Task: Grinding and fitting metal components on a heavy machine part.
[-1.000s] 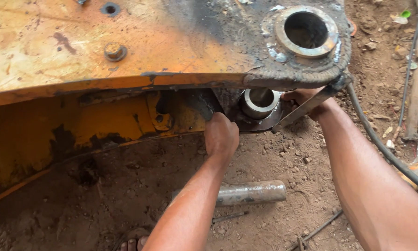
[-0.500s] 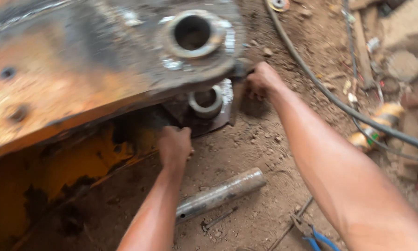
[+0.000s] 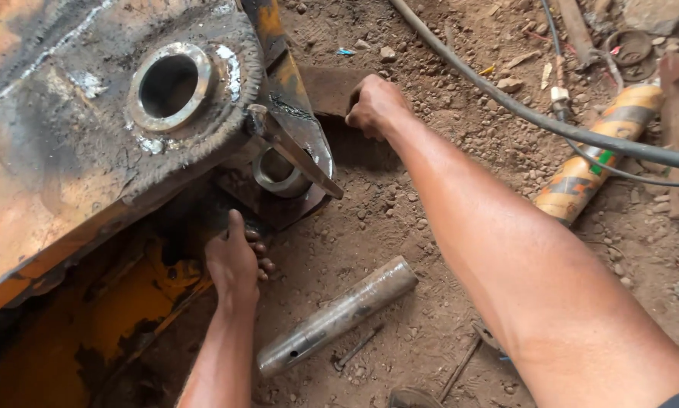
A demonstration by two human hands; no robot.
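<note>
Dirt ground (image 3: 400, 227); both hands (image 3: 237, 261) grip steel bracket (image 3: 298, 162); bushing (image 3: 279, 172) hollow.

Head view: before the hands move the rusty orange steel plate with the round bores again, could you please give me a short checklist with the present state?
1. Left hand grips the lower edge of the rusty orange steel plate: ok.
2. Right hand holds the plate's far edge: ok.
3. Grey steel pin on the dirt lies apart from both hands: ok.
4. Black hose is away from the right forearm: ok.
5. Left fingers safe from pinching under the plate: cannot tell.
</note>
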